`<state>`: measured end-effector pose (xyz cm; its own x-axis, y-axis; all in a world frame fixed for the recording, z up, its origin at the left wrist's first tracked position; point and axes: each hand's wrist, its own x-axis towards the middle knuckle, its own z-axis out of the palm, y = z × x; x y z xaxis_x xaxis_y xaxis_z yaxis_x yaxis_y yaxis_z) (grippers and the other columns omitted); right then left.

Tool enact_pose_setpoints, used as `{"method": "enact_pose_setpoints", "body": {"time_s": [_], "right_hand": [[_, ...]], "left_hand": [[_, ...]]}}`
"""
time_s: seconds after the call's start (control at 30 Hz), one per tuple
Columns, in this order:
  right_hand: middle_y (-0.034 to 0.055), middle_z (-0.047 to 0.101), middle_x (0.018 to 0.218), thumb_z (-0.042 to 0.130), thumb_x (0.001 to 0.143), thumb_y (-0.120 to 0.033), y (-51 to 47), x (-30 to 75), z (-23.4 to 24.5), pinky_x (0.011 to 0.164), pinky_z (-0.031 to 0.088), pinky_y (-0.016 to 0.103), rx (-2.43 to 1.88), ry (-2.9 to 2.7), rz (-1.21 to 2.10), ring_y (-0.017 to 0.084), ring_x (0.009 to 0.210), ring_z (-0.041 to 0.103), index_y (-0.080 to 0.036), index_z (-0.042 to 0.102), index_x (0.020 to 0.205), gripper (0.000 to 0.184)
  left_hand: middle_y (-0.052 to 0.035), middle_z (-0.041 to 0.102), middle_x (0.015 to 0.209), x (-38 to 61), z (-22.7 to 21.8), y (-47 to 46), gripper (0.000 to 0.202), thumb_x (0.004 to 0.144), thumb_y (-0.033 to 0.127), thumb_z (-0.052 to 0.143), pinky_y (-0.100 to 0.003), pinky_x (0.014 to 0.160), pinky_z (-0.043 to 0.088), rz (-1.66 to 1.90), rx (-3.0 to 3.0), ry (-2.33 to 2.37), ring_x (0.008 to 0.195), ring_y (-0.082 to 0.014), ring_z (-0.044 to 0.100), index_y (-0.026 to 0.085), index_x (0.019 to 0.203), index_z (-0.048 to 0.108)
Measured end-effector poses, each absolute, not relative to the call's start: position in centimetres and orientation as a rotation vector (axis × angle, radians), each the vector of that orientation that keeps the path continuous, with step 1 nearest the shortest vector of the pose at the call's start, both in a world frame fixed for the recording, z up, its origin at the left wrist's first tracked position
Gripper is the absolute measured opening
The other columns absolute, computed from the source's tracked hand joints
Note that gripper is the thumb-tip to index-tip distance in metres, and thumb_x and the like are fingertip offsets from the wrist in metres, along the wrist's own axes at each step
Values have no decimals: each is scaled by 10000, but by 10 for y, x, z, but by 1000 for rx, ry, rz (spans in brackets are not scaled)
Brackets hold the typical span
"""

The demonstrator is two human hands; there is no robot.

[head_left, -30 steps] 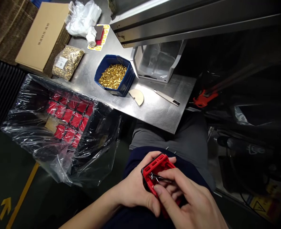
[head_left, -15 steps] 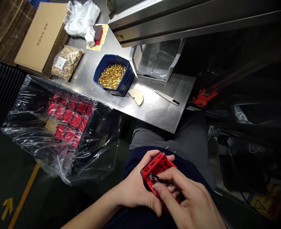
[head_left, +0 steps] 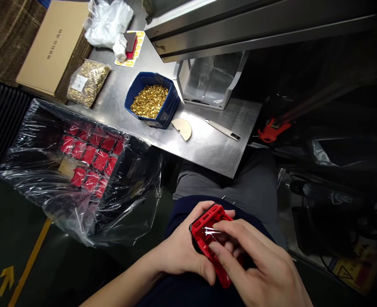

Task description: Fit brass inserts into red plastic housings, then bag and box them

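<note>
Above my lap, my left hand (head_left: 178, 251) is wrapped around a red plastic housing (head_left: 205, 218) with a black outer edge. The housing's open, hollow side faces up and shows small slots along its far end. My right hand (head_left: 262, 260) reaches over it from the right, thumb and fingers pinching slim, shiny metal tweezers (head_left: 210, 231). Their bright prongs lie inside the housing's cavity. Whether the tips grip any small part is too small to make out. My right fingers cover the housing's lower right portion.
A steel table (head_left: 204, 151) carries a blue bin (head_left: 172, 108) of brass pieces, a half-round disc (head_left: 182, 128), a pale-handled tool (head_left: 222, 129), a bag of brass pieces (head_left: 91, 81) and a clear tray (head_left: 207, 83). Left stands a plastic-lined crate (head_left: 127, 170) holding several red parts (head_left: 100, 160).
The tweezers have turned slightly in my right hand, and their prongs now catch the light, spread apart. My right fingers have opened a little. My left hand keeps the housing in place.
</note>
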<state>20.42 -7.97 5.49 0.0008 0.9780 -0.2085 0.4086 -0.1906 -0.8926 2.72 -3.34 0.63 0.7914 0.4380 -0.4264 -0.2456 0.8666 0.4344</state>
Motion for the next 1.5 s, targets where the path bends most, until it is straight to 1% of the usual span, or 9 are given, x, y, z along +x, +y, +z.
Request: {"method": "enact_pose_setpoints", "body": {"time_s": [0.17,0.27,0.37,0.6,0.8,1.0,1.2,1.33,1.5], "right_hand": [[11,712,1037,630,939,-184,-78,204,56,795,604,194,-1564,-1516,1171,140,880,711,-271,634,1175,251],[10,706,1002,624,943,-172,-78,205,54,764,600,188,-1554,-1530,1198,130,843,703,-259,637,1160,234],[13,705,1002,622,945,-175,-77,206,53,752,600,188,-1555,-1529,1203,127,826,701,-258,640,1158,230],[3,715,1015,618,948,-179,-77,206,54,752,604,182,-1565,-1530,1184,128,836,714,-272,649,1170,242],[-2,718,1005,608,950,-164,-74,207,55,799,595,167,-1553,-1536,1159,122,902,711,-253,663,1147,223],[6,727,1003,578,970,-168,-73,213,57,819,589,175,-1563,-1594,1154,124,913,707,-238,684,1122,198],[5,750,1018,575,971,-175,-74,213,56,840,590,192,-1571,-1603,1049,133,912,723,-243,706,1104,199],[9,750,1032,562,975,-161,-72,213,56,855,583,198,-1574,-1584,1085,138,932,720,-236,710,1129,227],[-31,738,955,595,981,-259,-66,237,61,716,575,160,-1632,-1454,1344,121,825,719,-297,728,1022,144]], "left_hand": [[-125,415,1552,25,3,-33,1048,459,128,1001,-429,984,466,405,371,506,1050,-196,627,347,1340,480],[-124,411,1554,26,4,-34,1035,470,117,996,-420,967,467,400,354,500,1027,-183,623,345,1337,479],[-119,422,1547,26,5,-33,1024,463,128,999,-428,975,463,395,356,507,1043,-202,632,346,1323,486],[-151,426,1548,27,7,-31,1058,411,151,1014,-538,1059,417,364,375,554,1268,-362,574,318,1315,492],[-157,417,1559,28,9,-28,1061,422,171,1014,-523,1070,426,348,377,555,1301,-365,556,307,1330,481],[-158,491,1480,30,10,-24,1070,429,168,1017,-526,1064,448,305,448,564,1295,-390,559,282,1342,471],[-137,539,1419,31,8,-22,1072,445,196,1017,-487,1022,486,290,478,546,1256,-375,590,305,1359,468],[-123,570,1387,30,9,-21,1056,468,206,1014,-487,1054,454,266,492,568,1248,-354,598,312,1366,468],[-136,568,1380,30,8,-23,972,563,351,984,-489,1112,388,289,462,568,1274,-335,570,269,1378,460]]}}
